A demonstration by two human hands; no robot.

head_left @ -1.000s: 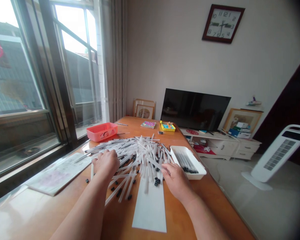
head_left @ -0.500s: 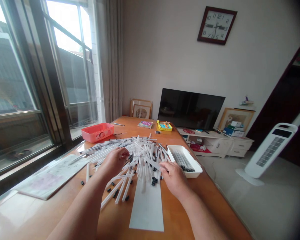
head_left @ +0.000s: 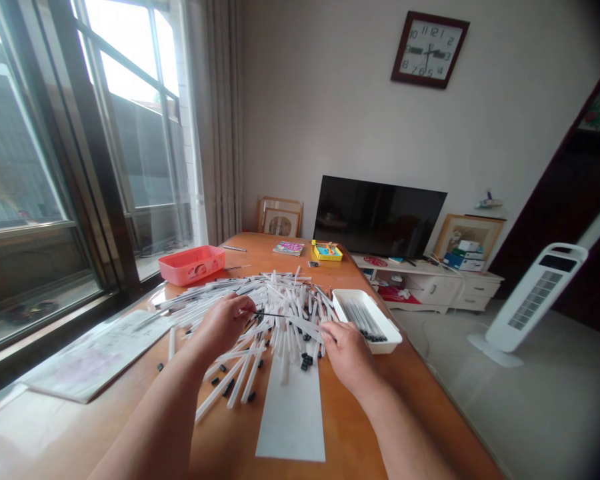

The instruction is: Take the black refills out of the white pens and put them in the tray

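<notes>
My left hand (head_left: 226,323) pinches a thin dark rod (head_left: 274,315), like a pen refill, that points to the right. Between the fingers of my right hand (head_left: 349,352) is a translucent white tube (head_left: 306,326), angled up to the left. The rod's tip meets the tube's left end; whether it sits inside, I cannot tell. Both are held over a wide pile of similar white tubes (head_left: 275,285). Small black caps (head_left: 306,362) lie in front of the pile, several more to the left. A white tray (head_left: 394,335) with filled tubes stands beside my right hand.
A paper strip (head_left: 291,427) lies on the wooden table (head_left: 380,440) between my arms. A booklet (head_left: 100,360) is at the left, a red plastic box (head_left: 193,265) behind it. Farther back are a magazine (head_left: 289,248) and a yellow box (head_left: 327,251). The table's right edge slopes away.
The rod and tube have come together end to end, where a small offset showed before. Both hands stay nearly in place; the whole view has shifted slightly.
</notes>
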